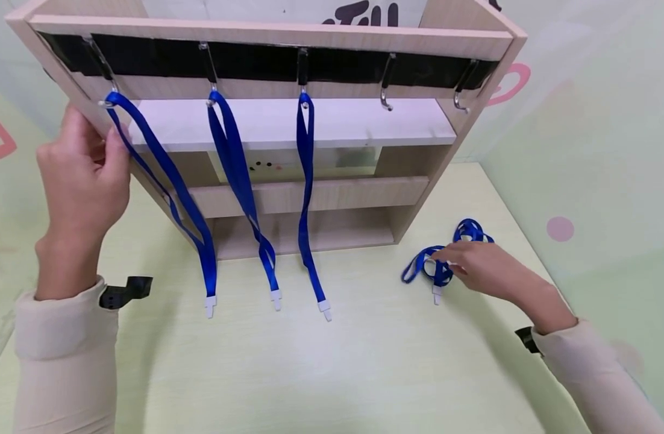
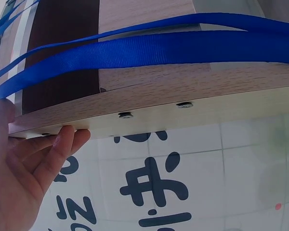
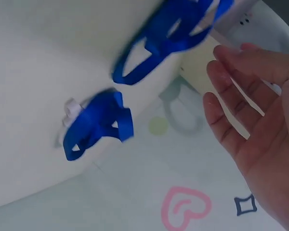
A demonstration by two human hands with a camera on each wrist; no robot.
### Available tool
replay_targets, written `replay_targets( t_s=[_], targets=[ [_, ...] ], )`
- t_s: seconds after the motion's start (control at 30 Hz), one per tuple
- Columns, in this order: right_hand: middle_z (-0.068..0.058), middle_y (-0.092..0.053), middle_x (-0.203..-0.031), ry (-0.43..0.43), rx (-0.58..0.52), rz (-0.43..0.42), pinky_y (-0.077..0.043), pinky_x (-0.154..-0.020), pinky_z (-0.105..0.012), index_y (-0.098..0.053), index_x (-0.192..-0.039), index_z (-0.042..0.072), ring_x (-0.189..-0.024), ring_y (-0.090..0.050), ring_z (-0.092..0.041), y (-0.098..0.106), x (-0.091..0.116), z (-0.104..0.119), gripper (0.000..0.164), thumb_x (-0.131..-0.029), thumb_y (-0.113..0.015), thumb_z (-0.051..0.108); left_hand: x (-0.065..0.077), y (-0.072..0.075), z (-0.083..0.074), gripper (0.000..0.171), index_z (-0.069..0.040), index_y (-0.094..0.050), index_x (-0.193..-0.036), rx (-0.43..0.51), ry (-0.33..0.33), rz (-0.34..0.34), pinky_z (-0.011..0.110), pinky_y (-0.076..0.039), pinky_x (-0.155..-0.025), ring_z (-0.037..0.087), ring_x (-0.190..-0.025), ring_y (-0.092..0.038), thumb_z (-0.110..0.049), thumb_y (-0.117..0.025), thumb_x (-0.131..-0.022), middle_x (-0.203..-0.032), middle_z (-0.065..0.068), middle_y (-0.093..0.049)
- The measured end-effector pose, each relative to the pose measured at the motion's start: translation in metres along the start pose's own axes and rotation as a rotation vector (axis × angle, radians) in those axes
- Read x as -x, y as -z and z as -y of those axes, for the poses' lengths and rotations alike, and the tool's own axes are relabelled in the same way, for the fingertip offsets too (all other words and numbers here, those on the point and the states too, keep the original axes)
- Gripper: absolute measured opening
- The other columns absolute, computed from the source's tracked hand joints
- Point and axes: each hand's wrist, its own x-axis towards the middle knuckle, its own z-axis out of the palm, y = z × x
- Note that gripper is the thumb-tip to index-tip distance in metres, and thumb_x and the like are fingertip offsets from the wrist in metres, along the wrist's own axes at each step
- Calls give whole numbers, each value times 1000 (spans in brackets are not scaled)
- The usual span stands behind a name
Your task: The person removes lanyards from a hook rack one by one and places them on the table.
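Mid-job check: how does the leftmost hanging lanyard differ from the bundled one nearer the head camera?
The hanging lanyard dangles from a hook; the bundled lanyard lies on the table. The hanging lanyard stretches out lengthwise, while the bundled lanyard is gathered into loops. Both are blue with white end clips.

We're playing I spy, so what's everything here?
Rack: one, light wood, on table
Strip: one, black, along rack's top
Hooks: five, silvery, on strip
Hanging lanyards: three, blue, on left three hooks
Loose lanyards: two, blue, table's right side
Clips: at least four, white, lanyard ends
Table: one, pale yellow, under rack
Walls: at least two, pale with black and pink markings, around table
Sleeves: two, beige, lower corners
Bands: two, black, at sleeve ends
Left hand: one, bare, gripping rack's left side
Right hand: one, bare, by loose lanyards
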Motion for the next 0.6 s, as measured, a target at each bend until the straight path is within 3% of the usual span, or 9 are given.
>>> replay_targets(
  t_s=[0.2, 0.4, 0.6],
  targets=[
    [-3, -74, -93, 24, 13, -215, -56, -61, -35, -73, -106, 8, -75, -67, -13, 20, -3, -6, 29, -78, -76, 1, 0, -1, -1, 21, -20, -63, -111, 13, -10, -2, 5, -41, -65, -20, -69, -53, -20, -49, -96, -91, -15, -70],
    [-5, -75, -89, 31, -10, -410, -55, -56, -37, -73, -103, 6, -68, -67, -15, 38, -10, -8, 30, -75, -77, -2, -1, -1, -1, 20, -27, -61, -110, 18, -39, -15, 3, -38, -60, -19, -63, -50, -20, -49, -96, -83, -40, -54],
    [-7, -75, -90, 71, -1, -547, -51, -53, -31, -73, -102, 3, -63, -67, -15, 55, -27, 2, 28, -75, -76, -6, 0, -1, -1, 19, -27, -60, -109, 21, -21, -7, 4, -39, -61, -18, -65, -51, -19, -49, -96, -85, -36, -57]
  ],
)
